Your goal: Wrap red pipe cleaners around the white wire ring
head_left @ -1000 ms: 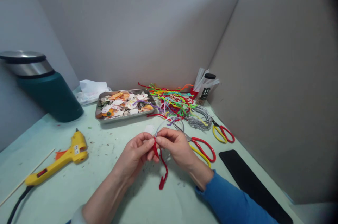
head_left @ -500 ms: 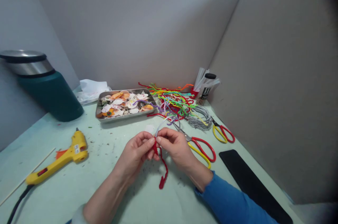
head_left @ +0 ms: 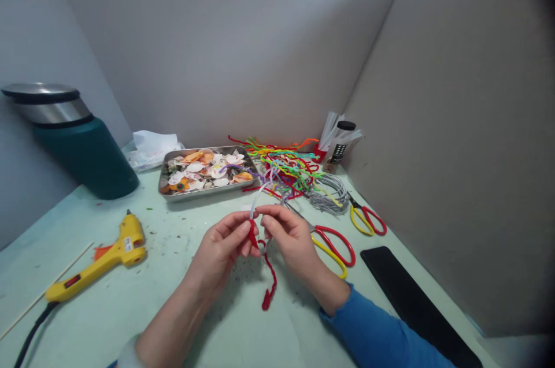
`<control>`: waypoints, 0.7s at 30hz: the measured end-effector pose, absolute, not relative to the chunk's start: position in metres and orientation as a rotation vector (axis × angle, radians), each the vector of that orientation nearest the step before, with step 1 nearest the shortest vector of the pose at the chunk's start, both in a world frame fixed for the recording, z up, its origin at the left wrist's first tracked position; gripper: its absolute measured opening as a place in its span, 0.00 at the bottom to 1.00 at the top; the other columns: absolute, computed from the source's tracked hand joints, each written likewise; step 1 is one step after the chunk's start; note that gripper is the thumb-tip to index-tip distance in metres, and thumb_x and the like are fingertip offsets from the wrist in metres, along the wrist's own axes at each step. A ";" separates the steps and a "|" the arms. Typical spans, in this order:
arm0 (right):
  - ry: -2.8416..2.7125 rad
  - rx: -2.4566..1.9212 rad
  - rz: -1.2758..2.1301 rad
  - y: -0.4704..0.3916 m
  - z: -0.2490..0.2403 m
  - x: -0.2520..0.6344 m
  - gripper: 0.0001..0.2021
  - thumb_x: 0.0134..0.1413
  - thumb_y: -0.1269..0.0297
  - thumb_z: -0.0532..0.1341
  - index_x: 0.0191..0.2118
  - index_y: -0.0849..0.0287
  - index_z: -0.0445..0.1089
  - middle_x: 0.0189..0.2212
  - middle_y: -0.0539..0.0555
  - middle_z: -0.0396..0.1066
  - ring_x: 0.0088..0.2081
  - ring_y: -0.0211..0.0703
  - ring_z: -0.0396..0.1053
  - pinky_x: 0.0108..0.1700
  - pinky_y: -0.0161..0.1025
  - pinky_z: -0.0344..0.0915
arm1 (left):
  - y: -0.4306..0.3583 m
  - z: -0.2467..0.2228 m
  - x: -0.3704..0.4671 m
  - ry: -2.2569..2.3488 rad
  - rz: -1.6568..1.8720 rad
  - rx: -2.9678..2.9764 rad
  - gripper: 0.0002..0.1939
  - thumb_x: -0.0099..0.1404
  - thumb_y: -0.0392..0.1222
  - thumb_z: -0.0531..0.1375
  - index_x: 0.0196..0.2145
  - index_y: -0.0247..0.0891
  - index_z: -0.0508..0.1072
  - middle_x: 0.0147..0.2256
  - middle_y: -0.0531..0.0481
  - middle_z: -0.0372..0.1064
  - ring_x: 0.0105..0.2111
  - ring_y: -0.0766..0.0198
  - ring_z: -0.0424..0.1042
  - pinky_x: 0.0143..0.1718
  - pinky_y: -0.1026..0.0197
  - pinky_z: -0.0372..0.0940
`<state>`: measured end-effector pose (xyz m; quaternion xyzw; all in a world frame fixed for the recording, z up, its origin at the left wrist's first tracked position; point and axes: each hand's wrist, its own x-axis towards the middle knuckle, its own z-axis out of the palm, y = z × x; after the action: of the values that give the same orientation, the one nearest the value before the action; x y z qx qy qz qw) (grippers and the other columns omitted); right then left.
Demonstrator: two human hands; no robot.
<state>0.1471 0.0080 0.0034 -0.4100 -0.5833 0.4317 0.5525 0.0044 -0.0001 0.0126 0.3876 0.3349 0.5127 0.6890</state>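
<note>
My left hand [head_left: 223, 241] is closed in a pinch on red yarn [head_left: 252, 234], which is wound round a thin pale grey ring [head_left: 259, 194]. Part of the ring passes behind my right hand and is hidden. From the wound part the yarn's loose tail [head_left: 271, 281] hangs down, curled at its tip. My right hand [head_left: 292, 238] is right beside, index fingertip close to the top of the red wrapping, thumb a little apart from it. Large scissors [head_left: 333, 241] with red and yellow handles lie behind my right wrist.
At the back stand a metal tray [head_left: 208, 192] of shells, a tangled yarn pile [head_left: 286, 163] and coiled grey wire [head_left: 327, 197]. Left are a yellow glue gun [head_left: 104, 258], a stick [head_left: 45, 293] and a teal bottle [head_left: 89, 151]. Right are smaller scissors [head_left: 368, 220] and a black strip [head_left: 411, 298].
My right thumb and index finger have come off the red yarn and parted slightly. The ring has shifted a little left and up; my left hand keeps its pinch.
</note>
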 end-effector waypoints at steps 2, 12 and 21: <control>-1.413 -0.977 0.919 0.008 0.001 0.147 0.09 0.56 0.66 0.57 0.40 0.56 0.72 0.34 0.52 0.71 0.34 0.39 0.67 0.37 0.35 0.63 | 0.000 0.012 0.004 0.753 1.142 0.862 0.11 0.57 0.40 0.62 0.38 0.34 0.72 0.20 0.55 0.64 0.19 0.71 0.61 0.29 0.61 0.67; -1.566 -0.941 0.729 0.004 0.000 0.144 0.08 0.57 0.69 0.56 0.38 0.57 0.72 0.34 0.53 0.70 0.37 0.39 0.68 0.40 0.36 0.63 | 0.000 0.010 0.004 0.776 1.162 0.948 0.07 0.59 0.41 0.61 0.35 0.37 0.71 0.26 0.53 0.68 0.23 0.69 0.67 0.32 0.61 0.66; -1.727 -1.004 0.574 0.009 0.006 0.155 0.09 0.58 0.69 0.54 0.39 0.56 0.72 0.34 0.54 0.70 0.37 0.41 0.67 0.40 0.38 0.62 | 0.000 0.017 0.002 1.124 1.300 1.198 0.11 0.57 0.43 0.62 0.36 0.36 0.77 0.21 0.53 0.68 0.24 0.67 0.65 0.29 0.66 0.61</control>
<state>0.1548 0.0091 0.0062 -0.4165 -0.7163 0.2378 0.5068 0.0018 -0.0001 0.0166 0.4954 0.4647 0.5375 0.4998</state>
